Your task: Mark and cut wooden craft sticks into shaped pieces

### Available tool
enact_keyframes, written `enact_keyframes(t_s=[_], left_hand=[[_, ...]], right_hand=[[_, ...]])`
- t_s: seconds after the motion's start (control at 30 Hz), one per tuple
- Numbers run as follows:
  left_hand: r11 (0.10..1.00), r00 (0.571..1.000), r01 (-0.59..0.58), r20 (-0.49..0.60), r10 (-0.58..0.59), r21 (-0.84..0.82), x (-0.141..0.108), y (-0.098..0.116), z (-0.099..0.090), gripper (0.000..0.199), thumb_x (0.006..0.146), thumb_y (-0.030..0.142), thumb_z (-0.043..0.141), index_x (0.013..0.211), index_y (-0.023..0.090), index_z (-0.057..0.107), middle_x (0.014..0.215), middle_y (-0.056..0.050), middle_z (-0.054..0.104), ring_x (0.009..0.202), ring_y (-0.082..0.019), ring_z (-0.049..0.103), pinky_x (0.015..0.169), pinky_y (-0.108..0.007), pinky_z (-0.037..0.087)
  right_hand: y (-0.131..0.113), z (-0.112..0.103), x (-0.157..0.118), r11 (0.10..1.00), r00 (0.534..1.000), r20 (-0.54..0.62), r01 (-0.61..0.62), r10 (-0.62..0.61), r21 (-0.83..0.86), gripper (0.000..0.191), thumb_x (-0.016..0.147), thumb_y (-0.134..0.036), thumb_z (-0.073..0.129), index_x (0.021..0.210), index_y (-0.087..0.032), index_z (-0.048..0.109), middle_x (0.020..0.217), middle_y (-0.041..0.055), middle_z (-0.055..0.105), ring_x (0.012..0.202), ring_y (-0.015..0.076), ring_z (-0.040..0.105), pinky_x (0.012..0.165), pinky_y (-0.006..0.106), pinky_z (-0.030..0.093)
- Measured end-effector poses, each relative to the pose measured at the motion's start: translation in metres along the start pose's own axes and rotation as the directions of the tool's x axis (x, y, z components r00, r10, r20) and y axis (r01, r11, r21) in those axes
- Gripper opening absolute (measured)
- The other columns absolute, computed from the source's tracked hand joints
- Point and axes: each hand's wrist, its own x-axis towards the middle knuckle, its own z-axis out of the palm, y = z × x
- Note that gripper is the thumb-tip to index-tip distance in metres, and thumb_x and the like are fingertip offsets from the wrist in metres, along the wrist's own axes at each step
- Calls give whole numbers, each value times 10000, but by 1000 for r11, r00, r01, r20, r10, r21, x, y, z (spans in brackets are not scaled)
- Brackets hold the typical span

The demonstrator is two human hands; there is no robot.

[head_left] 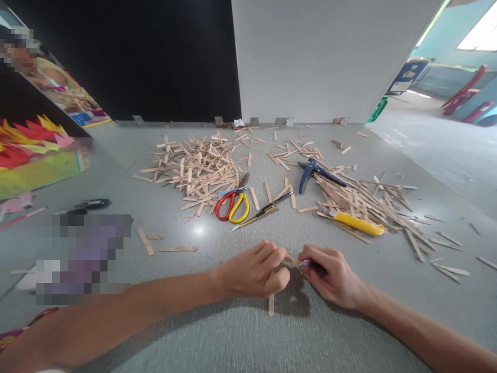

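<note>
Head view: the left hand [254,270] has its grip clamped on a wooden stick [290,260]; the right hand's [330,275], on a small purplish tool [306,263].

Through one head-worn camera we look forward and down: the left hand [256,272] and right hand [330,274] close below us, the bench [330,342] running away to an upright white panel [322,57].

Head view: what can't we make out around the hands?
All in the head view:
- Held stick: left end hidden by the left hand.
- Small tool: mostly covered by the right hand; type unclear.
- Lower stick: upper end hidden by the left hand.
- Purplish item at left: pixelated.
</note>
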Motion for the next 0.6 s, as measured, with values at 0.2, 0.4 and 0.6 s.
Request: enact_keyframes(t_s=[0.2,0.4,0.6], left_hand=[[996,1000,16,-17,-18,-88,0,-3,-1,208,955,-16,433,977,190,445,876,-100,610,686,-188,465,645,-323,476],[989,994,107,-8,-108,-106,-2,-5,-4,202,991,-22,439,1016,175,475,896,-112,645,756,-201,523,701,-328,549],[967,970,238,-17,-241,-87,-6,-6,-5,261,1038,3,462,1273,54,561,985,-134,701,874,-221,608,777,-338,572]], right_hand=[[2,2,0,999,999,-40,-30,28,-43,212,1009,-134,473,834,-221,556,638,-29,568,519,108,455,500,223,368],[2,0,2,986,983,-140,-136,122,-94,235,1019,-177,515,791,-233,500,610,-64,483,498,95,396,489,211,333],[2,0,2,987,984,-140,-127,112,-97,230,1023,-182,513,798,-231,508,609,-65,489,486,93,399,477,206,328]])
